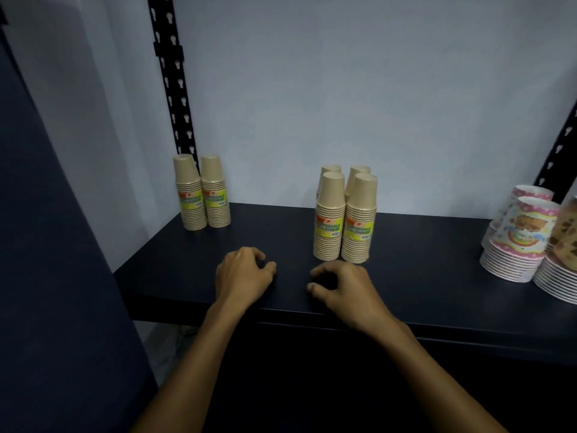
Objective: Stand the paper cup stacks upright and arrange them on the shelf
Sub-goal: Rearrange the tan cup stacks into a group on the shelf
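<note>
Two tan paper cup stacks [203,195] with yellow labels stand upright side by side at the back left of the dark shelf [437,276]. Several more tan stacks [345,220] stand upright in a tight group at the shelf's middle, two in front and two behind. My left hand [243,276] rests on the shelf near its front edge, fingers curled, holding nothing. My right hand [340,289] rests just in front of the middle group, fingers curled, also holding nothing and not touching the cups.
Patterned pink and brown cup stacks [524,242] stand at the shelf's right end. A black perforated upright [171,76] rises behind the left stacks, another [559,151] at the right. A dark panel [46,245] closes the left side. A pale wall lies behind.
</note>
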The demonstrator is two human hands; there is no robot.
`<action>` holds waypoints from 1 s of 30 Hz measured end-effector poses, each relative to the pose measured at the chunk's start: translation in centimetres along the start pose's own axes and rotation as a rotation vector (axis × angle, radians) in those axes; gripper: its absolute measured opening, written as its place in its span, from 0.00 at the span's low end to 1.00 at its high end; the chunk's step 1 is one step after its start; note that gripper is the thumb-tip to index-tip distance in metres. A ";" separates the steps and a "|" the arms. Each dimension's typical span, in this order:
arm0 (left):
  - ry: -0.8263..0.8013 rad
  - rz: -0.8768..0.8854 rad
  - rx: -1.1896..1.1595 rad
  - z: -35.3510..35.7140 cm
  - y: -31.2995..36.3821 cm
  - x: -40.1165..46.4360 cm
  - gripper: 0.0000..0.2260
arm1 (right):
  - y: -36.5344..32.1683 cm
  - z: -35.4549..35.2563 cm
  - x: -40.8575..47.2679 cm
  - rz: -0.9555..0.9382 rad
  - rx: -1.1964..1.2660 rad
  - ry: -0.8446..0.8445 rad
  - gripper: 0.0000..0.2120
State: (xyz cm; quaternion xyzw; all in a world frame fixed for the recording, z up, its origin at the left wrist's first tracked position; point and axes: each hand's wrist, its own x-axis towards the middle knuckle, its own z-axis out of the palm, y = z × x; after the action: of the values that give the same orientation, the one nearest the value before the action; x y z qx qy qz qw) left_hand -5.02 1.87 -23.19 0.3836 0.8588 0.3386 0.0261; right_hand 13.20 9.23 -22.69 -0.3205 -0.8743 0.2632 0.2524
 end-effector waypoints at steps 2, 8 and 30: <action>-0.006 -0.028 -0.012 -1.4 -1.6 0.8 0.15 | -1.4 1.6 1.7 -0.062 -0.026 -0.057 0.15; 0.052 -0.077 -0.284 -4.9 -5.9 4.4 0.07 | -5.2 6.9 8.2 -0.124 -0.018 -0.156 0.16; 0.173 -0.085 -0.721 -5.2 -11.3 13.7 0.23 | -7.9 14.3 20.5 -0.061 0.533 -0.009 0.27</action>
State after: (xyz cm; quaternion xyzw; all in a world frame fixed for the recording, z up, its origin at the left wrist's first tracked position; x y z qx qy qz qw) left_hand -23.49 2.80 -23.04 0.2836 0.6986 0.6490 0.1012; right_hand -12.58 13.96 -22.69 -0.2150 -0.7845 0.4779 0.3317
